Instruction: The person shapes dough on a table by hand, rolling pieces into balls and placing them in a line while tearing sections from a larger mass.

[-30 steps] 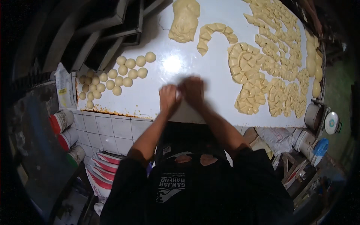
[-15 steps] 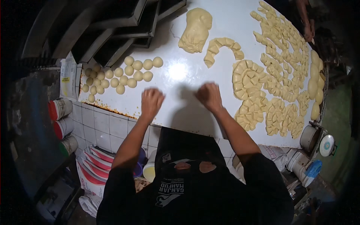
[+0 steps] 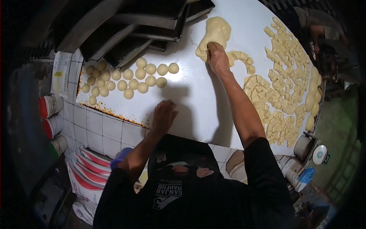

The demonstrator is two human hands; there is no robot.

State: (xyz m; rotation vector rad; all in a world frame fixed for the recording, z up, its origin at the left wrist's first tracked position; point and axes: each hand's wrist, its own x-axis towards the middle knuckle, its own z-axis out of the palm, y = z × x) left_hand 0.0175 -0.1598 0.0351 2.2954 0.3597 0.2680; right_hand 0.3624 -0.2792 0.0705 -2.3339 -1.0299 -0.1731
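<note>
- A black shirt (image 3: 225,206) is worn, in the lower middle of the frame.
- Its sleeves (image 3: 263,162), also black, end near the elbows.
- On its front are white lettering (image 3: 169,189) and two pinkish rounded shapes (image 3: 204,173).
- The hands (image 3: 163,117) are bare.

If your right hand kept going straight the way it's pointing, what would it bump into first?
The large lump of dough: the fingertips of the right hand overlap its lower part in this view, though whether they touch it or hover just above is unclear.
</note>
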